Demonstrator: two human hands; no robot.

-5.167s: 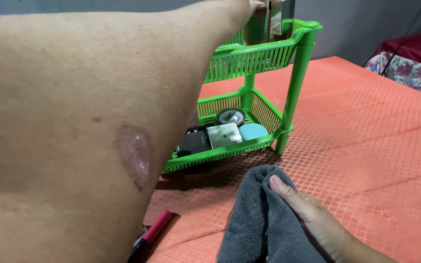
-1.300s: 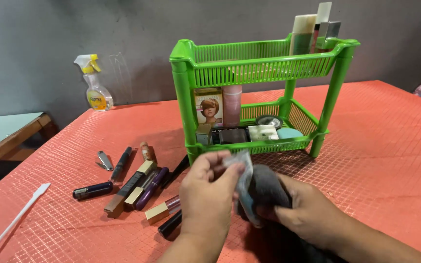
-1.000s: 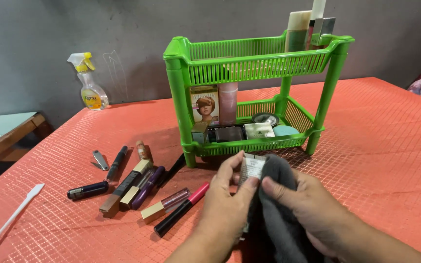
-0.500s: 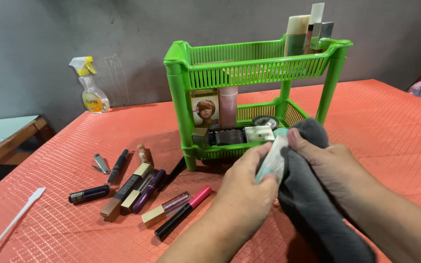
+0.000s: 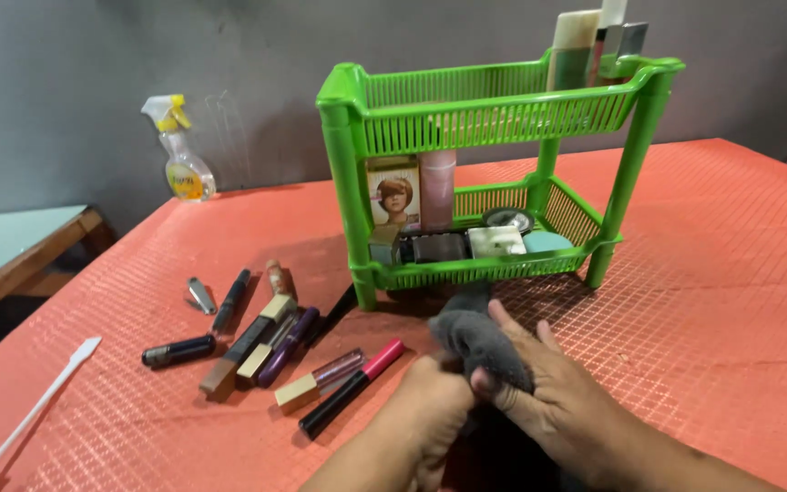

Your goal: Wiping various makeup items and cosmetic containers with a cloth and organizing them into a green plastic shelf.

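A dark grey cloth [image 5: 475, 337], a bright green slatted rack [image 5: 494, 109], and a coral grid-patterned table cover [image 5: 730, 273].

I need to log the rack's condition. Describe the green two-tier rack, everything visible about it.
The green rack looks like moulded plastic: two slatted basket tiers joined by round corner posts. It stands upright on the red gridded table cover, just beyond the grey cloth, apparently not touching it. The top tier holds a few tall containers at its right back corner. The bottom tier holds an upright box with a printed portrait, a pink tube, and flat compacts. No hand touches it.
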